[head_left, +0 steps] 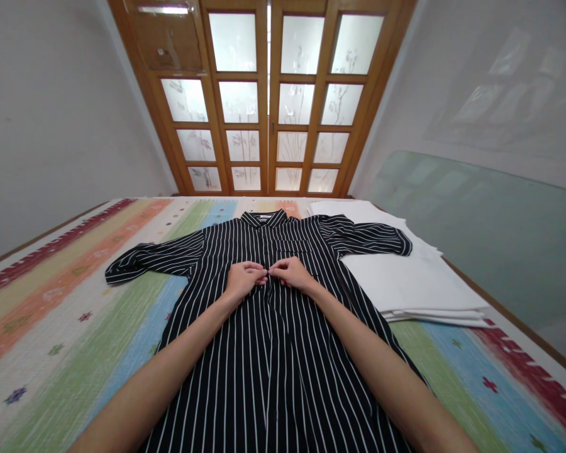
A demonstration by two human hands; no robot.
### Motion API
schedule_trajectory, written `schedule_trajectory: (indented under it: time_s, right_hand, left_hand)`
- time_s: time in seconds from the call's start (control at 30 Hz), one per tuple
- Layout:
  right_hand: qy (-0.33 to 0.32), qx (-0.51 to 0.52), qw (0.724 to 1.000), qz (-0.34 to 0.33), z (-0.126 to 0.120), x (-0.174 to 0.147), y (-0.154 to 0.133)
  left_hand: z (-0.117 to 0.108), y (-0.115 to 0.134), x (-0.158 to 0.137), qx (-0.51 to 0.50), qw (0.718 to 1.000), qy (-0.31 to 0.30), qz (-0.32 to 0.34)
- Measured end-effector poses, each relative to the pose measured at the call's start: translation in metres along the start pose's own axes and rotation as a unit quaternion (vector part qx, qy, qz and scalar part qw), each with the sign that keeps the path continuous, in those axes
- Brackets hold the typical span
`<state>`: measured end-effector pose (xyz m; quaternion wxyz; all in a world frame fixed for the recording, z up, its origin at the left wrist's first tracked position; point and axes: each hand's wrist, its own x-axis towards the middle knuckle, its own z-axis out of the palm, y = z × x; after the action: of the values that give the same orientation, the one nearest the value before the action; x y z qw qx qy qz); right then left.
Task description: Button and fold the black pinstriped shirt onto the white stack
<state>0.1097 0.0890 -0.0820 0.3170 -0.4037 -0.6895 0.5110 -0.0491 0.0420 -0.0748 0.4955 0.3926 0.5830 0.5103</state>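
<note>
The black-and-white striped shirt (273,327) lies face up and spread flat along the middle of the striped bedcover (75,302), collar toward twelve o'clock; it looks light, soft and limp, best taken by pinching the front placket edges. At two o'clock a stack of folded white cloth (405,283) lies under one sleeve; no containers show. The left hand (243,278) and right hand (290,273) meet mid-chest, fingertips narrowly pinching the placket.

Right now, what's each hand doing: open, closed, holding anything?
Left hand: fingers curled, pinching the striped shirt at its front placket.
Right hand: fingers curled, pinching the same placket, fingertips almost meeting the left's.
</note>
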Motion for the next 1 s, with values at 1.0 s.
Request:
schedule_trajectory:
  time_s: [1.0]
  right_hand:
    - [-0.009, 0.032, 0.999, -0.003, 0.0009, 0.0001, -0.001]
  left_hand:
    - [0.0009, 0.0049, -0.0028, -0.024, 1.0, 0.007, -0.016]
